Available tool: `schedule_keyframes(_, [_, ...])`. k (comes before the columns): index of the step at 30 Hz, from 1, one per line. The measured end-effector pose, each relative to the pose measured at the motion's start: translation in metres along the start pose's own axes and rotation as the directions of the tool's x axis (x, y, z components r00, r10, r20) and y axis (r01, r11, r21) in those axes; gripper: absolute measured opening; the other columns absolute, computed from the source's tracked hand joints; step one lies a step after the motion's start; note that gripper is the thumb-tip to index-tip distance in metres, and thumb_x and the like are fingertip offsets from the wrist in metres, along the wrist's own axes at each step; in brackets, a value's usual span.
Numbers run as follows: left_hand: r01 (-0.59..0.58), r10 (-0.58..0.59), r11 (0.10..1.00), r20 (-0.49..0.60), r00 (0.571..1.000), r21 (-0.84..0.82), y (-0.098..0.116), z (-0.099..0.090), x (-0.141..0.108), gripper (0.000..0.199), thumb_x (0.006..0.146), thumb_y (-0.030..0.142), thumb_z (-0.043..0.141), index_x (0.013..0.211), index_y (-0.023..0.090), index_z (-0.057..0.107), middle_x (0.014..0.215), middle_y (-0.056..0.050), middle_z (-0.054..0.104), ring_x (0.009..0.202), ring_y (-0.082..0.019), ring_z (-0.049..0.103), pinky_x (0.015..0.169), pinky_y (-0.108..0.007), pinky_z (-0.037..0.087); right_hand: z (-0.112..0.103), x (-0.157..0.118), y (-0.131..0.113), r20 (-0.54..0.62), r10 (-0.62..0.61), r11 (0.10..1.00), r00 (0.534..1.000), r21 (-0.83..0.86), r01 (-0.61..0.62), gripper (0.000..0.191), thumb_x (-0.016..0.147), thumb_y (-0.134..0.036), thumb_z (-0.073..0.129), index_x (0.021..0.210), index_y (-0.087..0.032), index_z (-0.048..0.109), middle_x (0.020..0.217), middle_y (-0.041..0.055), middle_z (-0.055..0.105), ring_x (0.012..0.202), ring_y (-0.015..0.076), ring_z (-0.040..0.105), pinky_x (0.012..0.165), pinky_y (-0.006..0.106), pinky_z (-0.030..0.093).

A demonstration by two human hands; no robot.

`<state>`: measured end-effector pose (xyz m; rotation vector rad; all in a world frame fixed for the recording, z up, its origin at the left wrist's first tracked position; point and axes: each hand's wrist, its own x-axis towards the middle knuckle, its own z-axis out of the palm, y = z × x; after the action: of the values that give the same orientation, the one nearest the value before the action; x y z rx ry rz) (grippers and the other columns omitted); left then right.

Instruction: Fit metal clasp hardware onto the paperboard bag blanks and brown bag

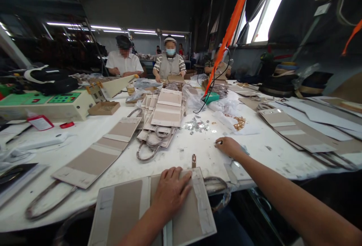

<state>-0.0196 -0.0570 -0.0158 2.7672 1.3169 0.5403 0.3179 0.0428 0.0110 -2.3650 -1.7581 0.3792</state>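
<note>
Left grip (171, 190) spread on panel (126, 202); silver pieces (197, 125), stacked panels (167, 107) beyond.

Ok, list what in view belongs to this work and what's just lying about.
Likely in use: beige panel under the left hand; stacked panels; silver pieces near the right hand.

Likely lying about: red-edged card; black item with white strap.

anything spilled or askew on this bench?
Nothing looks clearly damaged. Small silvery pieces lie loosely scattered on the white tabletop; they look spilled, though maybe left that way deliberately. The beige panel stack is unevenly fanned, and the panel under the left hand overhangs the near edge.
</note>
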Motion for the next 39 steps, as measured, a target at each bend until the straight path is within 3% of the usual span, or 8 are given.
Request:
schedule_keyframes(4, [-0.044, 0.043, 0.999, 0.06, 0.997, 0.009, -0.004, -0.007, 0.013, 0.039, 0.103, 0.035, 0.048, 0.141, 0.038, 0.058, 0.123, -0.008, 0.061, 0.109, -0.028, 0.056, 0.093, -0.048, 0.046, 0.003, 0.012, 0.0, 0.012, 0.005, 1.0, 1.0, 0.004, -0.005, 0.02, 0.088, -0.033, 0.067, 0.099, -0.026, 0.082, 0.109, 0.0076, 0.078, 0.1, 0.0271, 0.07, 0.075, 0.031, 0.046])
schedule_keyframes(10, [-0.095, 0.097, 0.995, 0.153, 0.983, -0.024, -0.015, -0.008, 0.032, 0.046, 0.099, 0.018, 0.047, 0.14, 0.037, 0.058, 0.107, -0.004, 0.059, 0.09, -0.021, 0.06, 0.077, -0.033, 0.05, 0.002, 0.015, 0.01, 0.021, -0.018, 0.999, 1.0, 0.029, 0.018, 0.022, 0.085, -0.031, 0.068, 0.103, -0.025, 0.081, 0.11, 0.0072, 0.077, 0.099, 0.0245, 0.069, 0.074, 0.029, 0.044])
schedule_keyframes(17, [-0.167, 0.147, 0.985, 0.277, 0.95, 0.047, -0.023, -0.017, 0.065, 0.044, 0.098, 0.022, 0.051, 0.134, 0.043, 0.062, 0.102, -0.003, 0.058, 0.082, -0.02, 0.06, 0.07, -0.032, 0.047, 0.001, 0.02, 0.013, 0.05, -0.004, 0.999, 0.999, 0.037, 0.002, 0.016, 0.083, -0.026, 0.069, 0.092, -0.027, 0.082, 0.102, 0.0055, 0.079, 0.094, 0.0244, 0.07, 0.069, 0.029, 0.044])
schedule_keyframes(20, [-0.155, 0.145, 0.988, 0.259, 0.955, 0.02, -0.026, -0.013, 0.07, 0.038, 0.103, 0.029, 0.047, 0.135, 0.043, 0.062, 0.1, -0.004, 0.059, 0.084, -0.02, 0.059, 0.074, -0.034, 0.046, 0.001, 0.024, 0.014, 0.065, -0.006, 0.999, 0.998, 0.042, 0.003, 0.014, 0.082, -0.025, 0.071, 0.09, -0.025, 0.082, 0.1, 0.0062, 0.079, 0.091, 0.0238, 0.07, 0.07, 0.028, 0.045])
schedule_keyframes(26, [-0.102, 0.099, 0.994, 0.113, 0.989, 0.024, -0.027, 0.001, 0.063, 0.022, 0.102, 0.028, 0.051, 0.118, 0.022, 0.066, 0.113, -0.009, 0.063, 0.107, -0.027, 0.057, 0.091, -0.042, 0.045, -0.001, 0.022, 0.02, 0.054, -0.077, 0.996, 0.996, 0.05, 0.074, 0.023, 0.084, -0.027, 0.069, 0.105, -0.025, 0.081, 0.111, 0.0055, 0.078, 0.099, 0.0231, 0.07, 0.076, 0.027, 0.046])
schedule_keyframes(31, [0.021, -0.032, 0.999, 0.226, 0.973, 0.049, -0.016, -0.002, 0.058, 0.023, 0.104, 0.022, 0.041, 0.101, 0.018, 0.064, 0.098, -0.008, 0.066, 0.092, -0.024, 0.061, 0.082, -0.038, 0.048, -0.002, 0.016, 0.02, 0.079, -0.114, 0.993, 0.99, 0.041, 0.111, 0.022, 0.081, -0.027, 0.073, 0.101, -0.026, 0.082, 0.107, 0.0046, 0.079, 0.098, 0.0234, 0.07, 0.077, 0.027, 0.046])
schedule_keyframes(35, [0.11, -0.1, 0.993, 0.182, 0.978, -0.041, 0.0, -0.015, 0.035, 0.024, 0.099, 0.039, 0.055, 0.11, 0.02, 0.065, 0.112, -0.01, 0.065, 0.105, -0.028, 0.059, 0.091, -0.043, 0.049, -0.003, 0.014, 0.015, 0.082, -0.105, 0.994, 0.991, 0.042, 0.102, 0.015, 0.08, -0.022, 0.072, 0.091, -0.023, 0.082, 0.1, 0.0061, 0.079, 0.093, 0.0235, 0.071, 0.072, 0.027, 0.046])
schedule_keyframes(39, [0.077, -0.064, 0.993, 0.144, 0.987, -0.086, 0.006, -0.017, 0.006, 0.051, 0.093, 0.046, 0.063, 0.138, 0.023, 0.058, 0.136, -0.012, 0.06, 0.125, -0.032, 0.052, 0.111, -0.052, 0.04, -0.005, 0.0, 0.011, 0.111, -0.164, 0.985, 0.98, 0.08, 0.156, 0.017, 0.079, -0.017, 0.071, 0.089, -0.025, 0.083, 0.096, 0.0029, 0.08, 0.087, 0.02, 0.071, 0.072, 0.025, 0.047])
